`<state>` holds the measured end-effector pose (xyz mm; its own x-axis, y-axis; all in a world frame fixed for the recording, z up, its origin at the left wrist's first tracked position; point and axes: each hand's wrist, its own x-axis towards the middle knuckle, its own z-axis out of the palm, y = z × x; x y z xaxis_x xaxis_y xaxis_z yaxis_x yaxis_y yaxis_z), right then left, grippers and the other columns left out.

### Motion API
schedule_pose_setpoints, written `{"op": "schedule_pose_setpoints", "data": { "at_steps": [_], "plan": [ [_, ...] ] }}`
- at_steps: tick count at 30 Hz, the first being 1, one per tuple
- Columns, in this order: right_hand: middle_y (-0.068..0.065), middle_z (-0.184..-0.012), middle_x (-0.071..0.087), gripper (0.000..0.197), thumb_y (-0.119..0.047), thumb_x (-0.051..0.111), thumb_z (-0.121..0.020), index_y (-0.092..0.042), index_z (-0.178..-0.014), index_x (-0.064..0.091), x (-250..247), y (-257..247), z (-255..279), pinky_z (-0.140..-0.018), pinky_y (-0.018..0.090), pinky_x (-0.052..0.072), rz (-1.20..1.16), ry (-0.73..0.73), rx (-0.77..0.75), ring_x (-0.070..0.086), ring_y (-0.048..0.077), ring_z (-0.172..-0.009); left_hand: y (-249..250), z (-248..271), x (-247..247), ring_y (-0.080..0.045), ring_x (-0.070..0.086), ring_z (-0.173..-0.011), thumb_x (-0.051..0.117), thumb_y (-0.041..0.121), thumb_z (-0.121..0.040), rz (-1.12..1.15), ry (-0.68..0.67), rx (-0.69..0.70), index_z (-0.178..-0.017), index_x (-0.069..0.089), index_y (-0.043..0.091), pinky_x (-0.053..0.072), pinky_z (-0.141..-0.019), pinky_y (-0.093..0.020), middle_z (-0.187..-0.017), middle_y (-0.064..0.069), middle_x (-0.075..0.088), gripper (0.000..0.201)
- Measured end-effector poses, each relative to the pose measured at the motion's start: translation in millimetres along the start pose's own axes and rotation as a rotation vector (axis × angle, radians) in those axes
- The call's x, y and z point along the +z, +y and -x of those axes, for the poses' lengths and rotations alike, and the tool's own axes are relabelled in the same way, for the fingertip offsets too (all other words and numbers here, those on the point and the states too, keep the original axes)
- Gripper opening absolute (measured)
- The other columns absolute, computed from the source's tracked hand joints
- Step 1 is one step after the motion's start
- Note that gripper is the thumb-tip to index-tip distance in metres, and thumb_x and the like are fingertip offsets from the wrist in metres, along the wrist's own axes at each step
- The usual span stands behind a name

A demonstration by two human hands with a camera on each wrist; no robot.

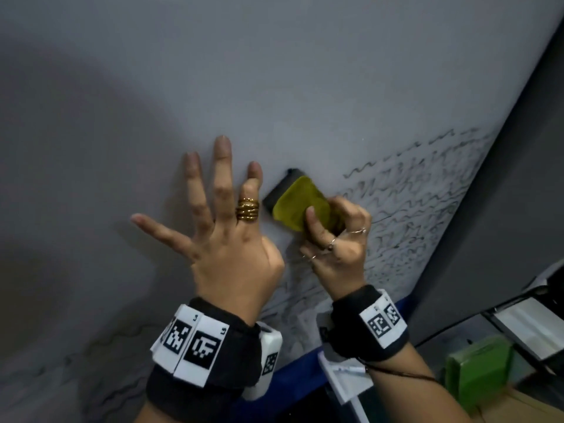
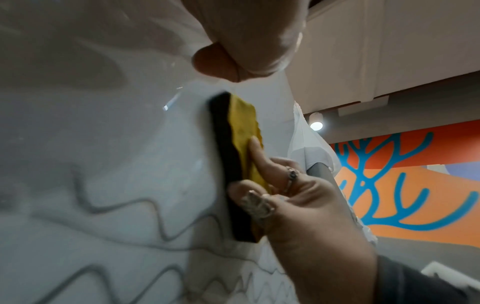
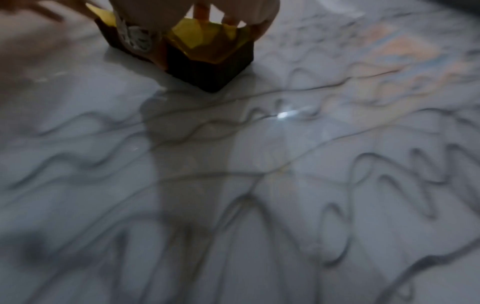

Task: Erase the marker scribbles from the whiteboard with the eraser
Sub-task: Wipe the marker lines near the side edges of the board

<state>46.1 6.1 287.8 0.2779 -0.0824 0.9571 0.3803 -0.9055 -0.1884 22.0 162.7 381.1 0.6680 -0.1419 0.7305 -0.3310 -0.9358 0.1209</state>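
Observation:
The whiteboard point(image 1: 274, 87) fills the head view, tilted, with black wavy marker scribbles point(image 1: 421, 190) over its lower right part. My right hand point(image 1: 335, 239) grips the eraser point(image 1: 300, 203), yellow on the back with a black felt pad, and the pad is against the board at the left edge of the scribbles. My left hand point(image 1: 222, 227) lies flat on the board just left of the eraser, fingers spread. In the left wrist view the eraser point(image 2: 239, 154) stands edge-on against the board. The right wrist view shows the eraser point(image 3: 207, 55) above blurred scribbles point(image 3: 259, 185).
A dark frame edge point(image 1: 503, 178) borders the board on the right. Below right are a green box point(image 1: 479, 367), a white-and-black device point(image 1: 525, 319) and a blue strip point(image 1: 293, 370) under the board. An orange and blue mural point(image 2: 415, 185) covers a far wall.

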Motion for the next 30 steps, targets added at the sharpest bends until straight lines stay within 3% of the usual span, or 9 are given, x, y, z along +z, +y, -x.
{"op": "schedule_pose_setpoints", "data": {
  "at_steps": [2, 5, 8, 11, 17, 20, 23, 27, 30],
  "plan": [
    [0.009, -0.122, 0.04, 0.046, -0.019, 0.067, -0.073, -0.024, -0.118, 0.058, -2.8, 10.5, -3.3, -0.086, 0.044, 0.044, -0.011, 0.071, 0.11, 0.039, 0.032, -0.104, 2.1, 0.4, 1.8, -0.03, 0.006, -0.142, 0.04, 0.016, -0.054, 0.007, -0.003, -0.015, -0.131, 0.049, 0.025, -0.008, -0.093, -0.075, -0.156, -0.005, 0.016, 0.078],
    [0.008, -0.121, 0.039, 0.049, -0.016, 0.065, -0.07, -0.022, -0.118, 0.059, 11.5, -12.8, 2.1, -0.083, 0.037, 0.044, -0.058, 0.158, 0.231, 0.042, 0.034, -0.099, 4.4, 2.0, 5.2, -0.031, 0.006, -0.143, 0.041, 0.017, -0.053, 0.014, -0.004, -0.026, -0.132, 0.047, 0.025, -0.008, -0.093, -0.075, -0.156, -0.006, 0.015, 0.079],
    [0.008, -0.12, 0.04, 0.044, -0.026, 0.067, -0.076, -0.024, -0.118, 0.056, 22.2, -29.8, 9.7, -0.087, 0.034, 0.041, -0.081, 0.099, 0.113, 0.04, 0.031, -0.101, 5.3, 2.3, 4.5, -0.032, 0.005, -0.143, 0.044, 0.018, -0.058, 0.019, -0.002, -0.031, -0.132, 0.047, 0.024, -0.008, -0.092, -0.077, -0.157, -0.006, 0.013, 0.074],
    [0.008, -0.119, 0.042, 0.034, -0.03, 0.063, -0.084, -0.027, -0.118, 0.056, 11.0, -1.3, -1.5, -0.088, 0.038, 0.041, -0.023, 0.038, -0.062, 0.04, 0.029, -0.101, 13.7, 2.1, 2.4, -0.034, 0.004, -0.143, 0.042, 0.016, -0.064, 0.02, -0.007, -0.061, -0.133, 0.048, 0.02, -0.007, -0.092, -0.078, -0.157, -0.008, 0.012, 0.069],
    [-0.01, -0.128, 0.034, 0.046, -0.028, 0.069, -0.08, -0.033, -0.123, 0.055, -15.7, 53.4, -13.4, -0.078, 0.047, 0.046, -0.081, 0.085, 0.091, 0.045, 0.042, -0.095, 20.2, 4.8, 10.0, -0.036, 0.004, -0.143, 0.043, 0.014, -0.062, -0.011, -0.026, -0.096, -0.135, 0.044, 0.016, -0.004, -0.091, -0.08, -0.157, -0.011, 0.009, 0.073],
    [0.005, -0.12, 0.038, 0.054, -0.023, 0.071, -0.072, -0.025, -0.123, 0.054, -17.0, 40.2, -13.3, -0.077, 0.044, 0.046, -0.071, 0.079, 0.15, 0.046, 0.039, -0.094, 27.9, 4.8, 7.4, -0.039, 0.004, -0.142, 0.043, 0.015, -0.063, 0.021, -0.001, -0.157, -0.13, 0.047, 0.017, -0.004, -0.09, -0.08, -0.157, -0.013, 0.01, 0.067],
    [0.006, -0.12, 0.037, 0.053, -0.027, 0.07, -0.075, -0.025, -0.124, 0.052, -13.7, 21.9, -8.8, -0.078, 0.04, 0.047, -0.067, 0.0, 0.069, 0.044, 0.032, -0.097, 45.0, 1.5, 4.6, -0.041, 0.003, -0.142, 0.051, 0.014, -0.063, 0.102, 0.055, -0.231, -0.127, 0.05, 0.017, -0.005, -0.092, -0.079, -0.156, -0.018, 0.01, 0.064],
    [0.007, -0.122, 0.04, 0.043, -0.033, 0.067, -0.083, -0.027, -0.124, 0.052, -19.9, 38.2, -14.6, -0.077, 0.044, 0.047, -0.008, -0.035, -0.085, 0.039, 0.027, -0.101, 67.0, -7.0, 15.9, -0.03, 0.002, -0.143, 0.049, 0.018, -0.068, 0.107, 0.042, -0.035, -0.139, 0.041, 0.024, -0.007, -0.096, -0.074, -0.158, -0.009, 0.009, 0.072],
    [0.008, -0.121, 0.04, 0.033, -0.033, 0.055, -0.091, -0.028, -0.123, 0.052, -28.7, 63.9, -22.5, -0.077, 0.045, 0.047, 0.06, -0.004, -0.12, 0.039, 0.028, -0.1, 70.5, -12.1, 23.8, -0.023, -0.001, -0.145, 0.044, 0.022, -0.072, 0.063, -0.019, 0.018, -0.146, 0.029, 0.03, -0.01, -0.095, -0.072, -0.159, -0.003, 0.002, 0.076]
  ]
}}
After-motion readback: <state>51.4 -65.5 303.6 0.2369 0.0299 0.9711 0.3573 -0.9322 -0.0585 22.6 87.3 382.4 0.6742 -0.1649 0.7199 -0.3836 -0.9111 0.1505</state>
